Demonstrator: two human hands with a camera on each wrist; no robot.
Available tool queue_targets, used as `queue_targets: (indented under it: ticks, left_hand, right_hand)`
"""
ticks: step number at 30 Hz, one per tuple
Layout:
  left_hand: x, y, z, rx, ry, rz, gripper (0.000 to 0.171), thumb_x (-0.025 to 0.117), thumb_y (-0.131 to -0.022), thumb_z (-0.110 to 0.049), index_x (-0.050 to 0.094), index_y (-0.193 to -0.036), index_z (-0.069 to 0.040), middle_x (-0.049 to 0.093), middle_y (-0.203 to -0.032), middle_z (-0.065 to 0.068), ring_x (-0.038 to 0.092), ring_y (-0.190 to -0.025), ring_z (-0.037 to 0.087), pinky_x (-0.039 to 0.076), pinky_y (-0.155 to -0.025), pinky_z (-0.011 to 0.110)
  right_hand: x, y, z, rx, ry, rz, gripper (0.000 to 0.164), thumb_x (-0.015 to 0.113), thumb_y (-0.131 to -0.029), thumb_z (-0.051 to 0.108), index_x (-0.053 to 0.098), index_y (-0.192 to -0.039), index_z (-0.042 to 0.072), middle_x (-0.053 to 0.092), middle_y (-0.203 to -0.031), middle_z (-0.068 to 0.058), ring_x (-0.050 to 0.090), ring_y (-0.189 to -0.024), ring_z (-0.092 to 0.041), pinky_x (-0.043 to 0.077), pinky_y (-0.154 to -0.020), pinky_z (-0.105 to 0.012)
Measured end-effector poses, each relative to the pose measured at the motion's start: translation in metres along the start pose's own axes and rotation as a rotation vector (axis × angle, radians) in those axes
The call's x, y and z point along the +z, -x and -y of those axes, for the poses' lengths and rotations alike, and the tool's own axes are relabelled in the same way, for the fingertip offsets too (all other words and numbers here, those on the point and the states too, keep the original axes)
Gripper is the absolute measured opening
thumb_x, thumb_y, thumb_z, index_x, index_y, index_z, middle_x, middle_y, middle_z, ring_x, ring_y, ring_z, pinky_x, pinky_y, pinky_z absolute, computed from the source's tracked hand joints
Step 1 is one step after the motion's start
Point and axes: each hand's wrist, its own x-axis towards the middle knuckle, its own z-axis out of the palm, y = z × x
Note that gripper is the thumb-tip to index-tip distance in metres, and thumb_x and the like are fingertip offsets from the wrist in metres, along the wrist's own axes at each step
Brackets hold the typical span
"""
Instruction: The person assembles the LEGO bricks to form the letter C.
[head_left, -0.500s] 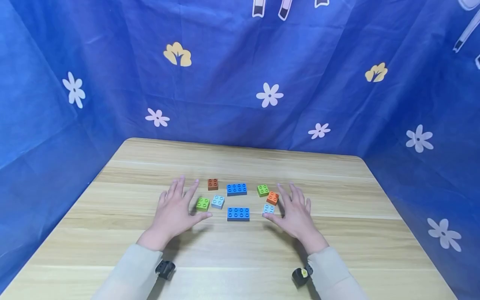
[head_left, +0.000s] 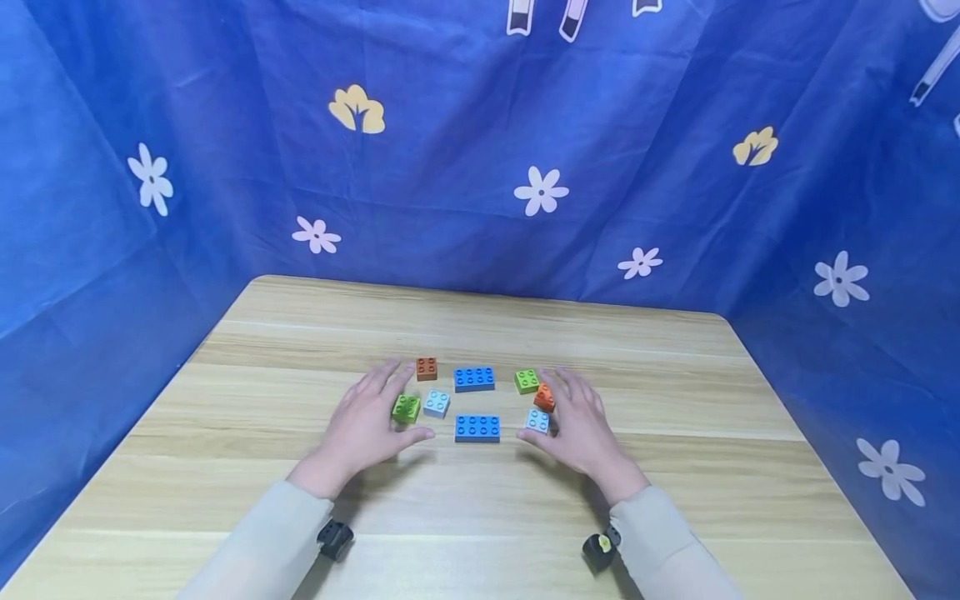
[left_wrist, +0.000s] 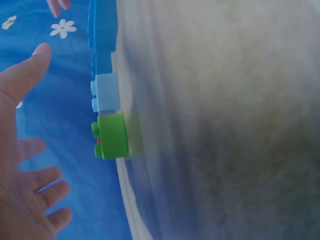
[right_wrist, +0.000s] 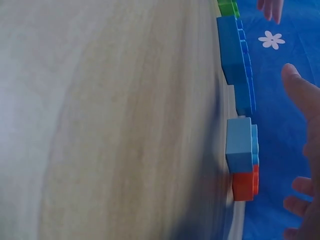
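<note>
My left hand (head_left: pixel 362 425) hovers at the left of the bricks, thumb spread from the fingers, with nothing held. Just inside its thumb and fingers lies a green brick (head_left: pixel 406 408), beside a light blue brick (head_left: pixel 437 403). My right hand (head_left: pixel 582 425) is likewise spread above the right side, holding nothing. Beneath and beside its fingers are an orange brick (head_left: pixel 543 398) and another light blue brick (head_left: pixel 537 420), both partly covered. A second green brick (head_left: pixel 527 381) sits past its fingertips. Both wrist views show the hands raised above the bricks.
Between the hands lie two long blue bricks, a far one (head_left: pixel 474 379) and a near one (head_left: pixel 477 428). A brown brick (head_left: pixel 427 368) is at the back left. The wooden table (head_left: pixel 480 508) is bordered by a blue patterned curtain (head_left: pixel 450 167).
My left hand has moved right and a little inward, closer to the green brick. My right hand has shifted slightly left, now covering part of the orange brick. The bricks remain in place.
</note>
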Motion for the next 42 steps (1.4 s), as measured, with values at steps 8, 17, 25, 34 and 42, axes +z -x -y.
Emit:
queue_targets:
  ticks: [8,17,25,34,42]
  left_hand:
    - [0.010,-0.004,-0.005,0.062,0.098,-0.003,0.093,0.082,-0.068,-0.045,0.044,-0.138,0.002,0.048,-0.136,0.022,0.043,-0.124,0.042,0.028,-0.105,0.056]
    - [0.020,-0.008,-0.018,0.076,0.161,0.005,0.081,0.087,-0.064,-0.036,0.055,-0.128,0.003,0.058,-0.125,0.019,0.051,-0.117,0.037,0.036,-0.102,0.051]
    - [0.028,-0.012,-0.028,0.085,0.157,0.042,0.072,0.088,-0.063,-0.032,0.061,-0.121,0.001,0.064,-0.116,0.015,0.056,-0.112,0.033,0.038,-0.101,0.047]
    - [0.035,-0.016,-0.033,0.073,0.132,0.093,0.057,0.087,-0.065,-0.027,0.066,-0.112,-0.002,0.066,-0.112,0.013,0.058,-0.108,0.030,0.040,-0.099,0.046]
    - [0.041,-0.019,-0.035,0.078,0.094,0.115,0.049,0.086,-0.067,-0.023,0.068,-0.108,-0.003,0.067,-0.108,0.012,0.059,-0.105,0.029,0.043,-0.096,0.044]
  right_hand:
    - [0.005,-0.004,0.007,-0.066,-0.038,0.018,0.092,0.076,-0.072,0.055,0.039,-0.144,0.011,0.042,-0.141,-0.015,0.034,-0.131,-0.034,0.021,-0.109,-0.052]
    - [0.010,-0.006,0.015,-0.136,-0.046,0.075,0.090,0.075,-0.073,0.055,0.041,-0.142,0.009,0.046,-0.137,-0.015,0.039,-0.128,-0.034,0.022,-0.109,-0.052]
    - [0.018,-0.008,0.018,-0.182,-0.074,0.105,0.082,0.076,-0.073,0.052,0.048,-0.136,0.007,0.052,-0.132,-0.010,0.045,-0.124,-0.028,0.025,-0.109,-0.049]
    - [0.023,-0.011,0.022,-0.209,-0.098,0.121,0.065,0.077,-0.075,0.046,0.057,-0.126,0.011,0.060,-0.123,-0.004,0.048,-0.121,-0.024,0.029,-0.107,-0.043]
    - [0.027,-0.013,0.023,-0.226,-0.105,0.125,0.053,0.077,-0.078,0.041,0.061,-0.120,0.012,0.062,-0.115,-0.001,0.051,-0.117,-0.023,0.034,-0.104,-0.042]
